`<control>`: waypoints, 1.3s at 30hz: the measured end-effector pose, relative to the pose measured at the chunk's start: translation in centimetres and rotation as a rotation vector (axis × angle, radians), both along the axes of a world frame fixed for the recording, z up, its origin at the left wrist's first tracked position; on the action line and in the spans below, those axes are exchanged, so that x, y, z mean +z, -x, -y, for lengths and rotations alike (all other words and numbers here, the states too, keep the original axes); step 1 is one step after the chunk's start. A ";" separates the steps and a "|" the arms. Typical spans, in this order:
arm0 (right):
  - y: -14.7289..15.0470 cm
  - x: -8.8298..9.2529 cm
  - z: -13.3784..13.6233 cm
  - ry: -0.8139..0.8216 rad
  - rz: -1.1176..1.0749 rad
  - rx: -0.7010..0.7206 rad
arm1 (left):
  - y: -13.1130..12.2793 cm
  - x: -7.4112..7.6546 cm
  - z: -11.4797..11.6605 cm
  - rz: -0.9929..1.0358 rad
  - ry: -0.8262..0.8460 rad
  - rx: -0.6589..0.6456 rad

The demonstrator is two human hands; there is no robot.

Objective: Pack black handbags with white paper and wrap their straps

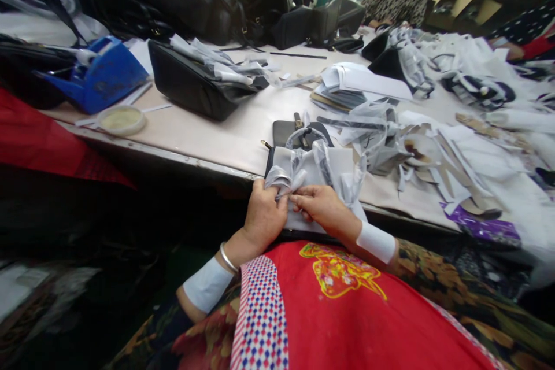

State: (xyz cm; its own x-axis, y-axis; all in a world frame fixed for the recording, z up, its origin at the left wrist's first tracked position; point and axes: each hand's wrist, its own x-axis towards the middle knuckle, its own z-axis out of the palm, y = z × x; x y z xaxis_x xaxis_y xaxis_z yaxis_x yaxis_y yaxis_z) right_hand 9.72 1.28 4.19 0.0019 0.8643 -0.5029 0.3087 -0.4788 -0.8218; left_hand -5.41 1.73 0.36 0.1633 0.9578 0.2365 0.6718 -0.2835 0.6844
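Note:
A black handbag [284,134] lies at the table's front edge, right before my body. White sheeting [344,161] covers much of it, and its handle [306,134] is wrapped in clear plastic. My left hand [265,213] is closed at the bag's left side, pinching the plastic wrap [284,176] on the strap. Close beside it, my right hand [323,203] has its thumb and fingers pressed together on the same wrap. The fingertips of both hands nearly meet. A gold zip pull [265,143] sticks out at the bag's left corner.
On the left stand a blue dustpan-like container [102,72] and a roll of tape [121,120]. Another black bag [186,81] lies behind them. Paper sheets [368,81], scraps [451,167] and plastic fill the right. Black bags pile up at the back. Another person [396,0] is across the table.

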 end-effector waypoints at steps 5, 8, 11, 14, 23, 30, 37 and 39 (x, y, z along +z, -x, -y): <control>0.1 0.1 -0.1 -0.014 -0.018 0.008 | 0.3 0.9 -0.6 0.036 0.120 -0.004; 0.3 -0.2 -0.2 -0.058 -0.058 -0.026 | 0.8 1.8 -1.3 0.047 0.259 -0.027; 0.5 -0.8 -0.3 -0.108 -0.100 -0.039 | 1.5 2.1 -1.8 0.118 0.408 -0.046; 0.4 -1.6 -0.4 -0.158 -0.156 -0.033 | 2.0 1.7 -1.9 0.299 0.583 -0.064; -0.4 -2.1 -0.9 -0.251 -0.190 0.026 | 2.4 0.5 -1.6 0.861 0.835 -0.094; -0.9 -1.7 -1.3 -0.260 -0.238 0.170 | 2.7 1.0 -1.9 1.154 0.960 -0.151; -0.5 -2.5 -1.4 -0.233 -0.468 0.156 | 3.2 0.7 -1.9 1.160 1.038 -0.206; -0.2 -2.5 -1.5 -0.204 -0.473 0.138 | 3.2 0.7 -1.9 1.113 1.052 -0.238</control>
State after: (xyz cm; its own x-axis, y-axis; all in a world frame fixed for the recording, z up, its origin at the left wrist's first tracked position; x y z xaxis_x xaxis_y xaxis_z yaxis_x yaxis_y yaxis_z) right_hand 9.90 2.76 1.71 -0.3047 0.9210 -0.2426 -0.0690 -0.2754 -0.9588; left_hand -8.62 3.65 1.09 0.5355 0.7424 -0.4026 -0.2829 0.6069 0.7427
